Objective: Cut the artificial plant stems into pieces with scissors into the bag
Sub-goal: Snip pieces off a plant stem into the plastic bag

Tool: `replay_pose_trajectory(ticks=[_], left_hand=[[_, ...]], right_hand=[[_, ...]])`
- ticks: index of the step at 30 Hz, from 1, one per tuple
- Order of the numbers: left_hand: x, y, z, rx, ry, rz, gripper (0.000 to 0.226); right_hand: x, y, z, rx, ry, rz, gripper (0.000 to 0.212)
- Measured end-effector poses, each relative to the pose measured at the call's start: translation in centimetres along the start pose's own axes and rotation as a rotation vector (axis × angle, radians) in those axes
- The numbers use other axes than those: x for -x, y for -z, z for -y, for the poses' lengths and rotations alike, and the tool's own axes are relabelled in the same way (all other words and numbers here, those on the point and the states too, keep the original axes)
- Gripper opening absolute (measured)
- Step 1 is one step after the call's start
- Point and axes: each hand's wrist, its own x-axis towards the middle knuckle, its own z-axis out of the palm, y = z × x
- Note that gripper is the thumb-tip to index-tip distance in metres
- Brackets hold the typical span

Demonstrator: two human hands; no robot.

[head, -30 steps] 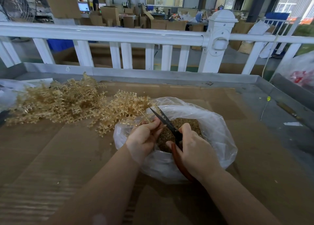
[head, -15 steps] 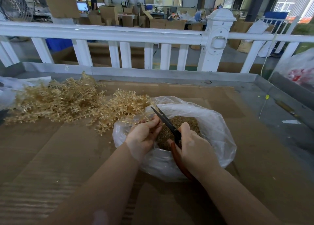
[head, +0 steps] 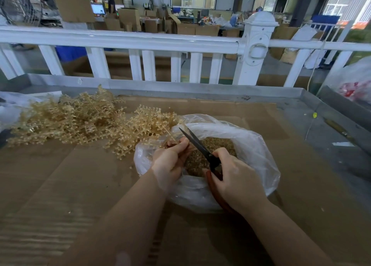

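A clear plastic bag (head: 259, 155) lies open on the cardboard, holding a heap of cut beige pieces (head: 218, 143). My left hand (head: 170, 161) pinches a thin beige plant stem (head: 170, 137) at the bag's left rim, its far end in the branch pile. My right hand (head: 234, 177) grips red-handled scissors (head: 198, 145) over the bag. The dark blades are closed and point up-left, right beside my left fingertips. A large pile of beige artificial branches (head: 76, 121) spreads to the left of the bag.
Brown cardboard (head: 60, 195) covers the metal table. A white fence rail (head: 140, 42) runs behind the table's back edge. Another plastic bag (head: 355, 82) sits at far right, white plastic (head: 12, 105) at far left. A yellow-tipped wire (head: 314, 116) lies on the bare metal at right.
The scissor blades, open one second ago, have closed next to my left fingertips. Both hands have stayed over the bag.
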Motion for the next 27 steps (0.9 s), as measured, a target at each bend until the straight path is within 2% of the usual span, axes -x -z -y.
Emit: replay_pose_trajectory(ticks=[3,9,14,22,27], left_hand=[[0.0,0.2,0.2,-0.005,-0.029,0.007,0.008],[-0.1,0.2,0.6,-0.027,-0.08,0.06,0.015],[0.2,0.8,0.7,-0.1,-0.115,0.188,0.039],[0.2,1.0,0.4,-0.095,-0.073,0.29,0.03],[0.3,0.8,0.2,-0.101,-0.064,0.337,0.039]], right_hand=[[-0.1,0.6,-0.2,-0.043,-0.021,0.016,0.029],[-1.1,1.5,-0.8,-0.302,-0.126,0.004,0.019],[-1.7,0.7,-0.8,-0.368,-0.192,-0.063,0.025],[-2.8,0.5,-0.5,-0.421,-0.213,-0.121,0.024],[-2.9,0.4,-0.6,-0.44,-0.225,-0.116,0.024]])
